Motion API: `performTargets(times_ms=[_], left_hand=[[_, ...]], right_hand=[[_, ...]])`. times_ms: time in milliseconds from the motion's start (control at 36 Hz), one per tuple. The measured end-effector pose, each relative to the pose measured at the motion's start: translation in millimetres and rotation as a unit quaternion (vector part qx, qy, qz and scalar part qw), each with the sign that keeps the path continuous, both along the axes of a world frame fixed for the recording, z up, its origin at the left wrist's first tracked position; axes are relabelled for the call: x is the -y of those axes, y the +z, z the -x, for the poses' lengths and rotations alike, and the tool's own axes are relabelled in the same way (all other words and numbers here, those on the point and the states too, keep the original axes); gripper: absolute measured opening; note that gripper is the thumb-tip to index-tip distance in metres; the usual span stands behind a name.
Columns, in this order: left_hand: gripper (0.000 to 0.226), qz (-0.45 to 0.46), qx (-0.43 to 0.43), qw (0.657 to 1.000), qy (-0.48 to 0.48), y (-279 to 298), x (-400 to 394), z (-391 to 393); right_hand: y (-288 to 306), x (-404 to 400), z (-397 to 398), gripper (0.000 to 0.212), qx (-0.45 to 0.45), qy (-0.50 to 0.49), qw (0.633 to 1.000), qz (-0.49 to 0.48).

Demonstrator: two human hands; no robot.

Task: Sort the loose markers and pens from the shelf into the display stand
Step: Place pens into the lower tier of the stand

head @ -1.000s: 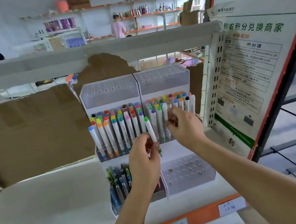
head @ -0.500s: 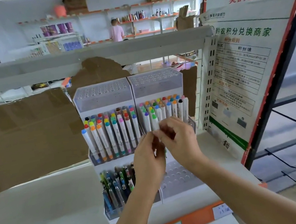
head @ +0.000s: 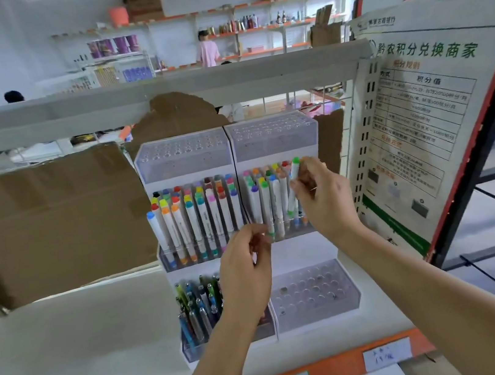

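A: Starting at the left, what does the white shelf board (head: 70,342) show of loose stock?

B: Nothing lies on the visible part of it; whether more markers wait out of view cannot be told. The white tiered display stand with clear perforated plastic racks (head: 291,251) sits on that shelf, against the torn brown cardboard backing (head: 46,223).

A: And the stand itself?

B: Its left middle rack (head: 193,221) looks close to full with white-barrelled markers under coloured caps. Below it, the lower left bin of slim pens (head: 197,310) is also well stocked. The person's left hand (head: 246,271) hovers in front of that bin; its grip is loosely curled with thumb and fingertips nearly together, and whether it holds anything cannot be told.

A: Further right?

B: The right middle rack (head: 269,203) is partly filled, mostly on its left side. The right hand (head: 321,198) has its grip clamped on a white marker with green caps at both ends (head: 293,188), tilted, beside the right end of that rack's markers and not yet seated in a hole.

A: So what remains?

B: Judging from this, the green marker still needs a slot. The clear lower right rack (head: 315,293) has almost all holes empty, and both top racks (head: 184,158) hold nothing, so there is plenty of room, but the sorting looks well advanced.
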State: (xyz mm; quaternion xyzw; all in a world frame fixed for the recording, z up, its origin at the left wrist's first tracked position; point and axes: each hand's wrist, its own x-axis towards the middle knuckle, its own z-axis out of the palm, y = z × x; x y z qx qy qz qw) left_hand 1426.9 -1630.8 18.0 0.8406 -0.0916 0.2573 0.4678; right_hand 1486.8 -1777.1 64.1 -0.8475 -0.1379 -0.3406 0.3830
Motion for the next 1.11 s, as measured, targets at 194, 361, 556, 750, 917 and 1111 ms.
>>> performTargets(times_ms=[194, 361, 556, 750, 917, 1111], left_hand=[[0.016, 0.005, -0.009, 1.0, 0.008, -5, -3, 0], [0.016, 0.005, -0.019, 1.0, 0.019, -7, -6, 2], [0.019, -0.021, -0.023, 0.998, 0.049, -5, -18, 11], [0.022, -0.07, -0.051, 0.989, 0.121, 2, -47, 32], [0.021, -0.101, -0.099, 0.97, 0.198, -2, -89, 64], [0.039, -0.185, -0.22, 0.914, 0.286, -9, -146, 117]], right_hand=[[-17, -4, -2, 0.018, -0.075, 0.002, 0.996, 0.057], [-16, -6, -1, 0.018, -0.095, -0.038, 0.99, 0.093], [-24, -6, 9, 0.021, -0.054, -0.063, 0.996, 0.042], [-27, -31, 39, 0.028, 0.073, 0.014, 0.99, 0.124], [-34, -82, 57, 0.031, 0.033, 0.154, 0.967, 0.199], [-47, -149, 83, 0.05, -0.067, 0.283, 0.897, 0.334]])
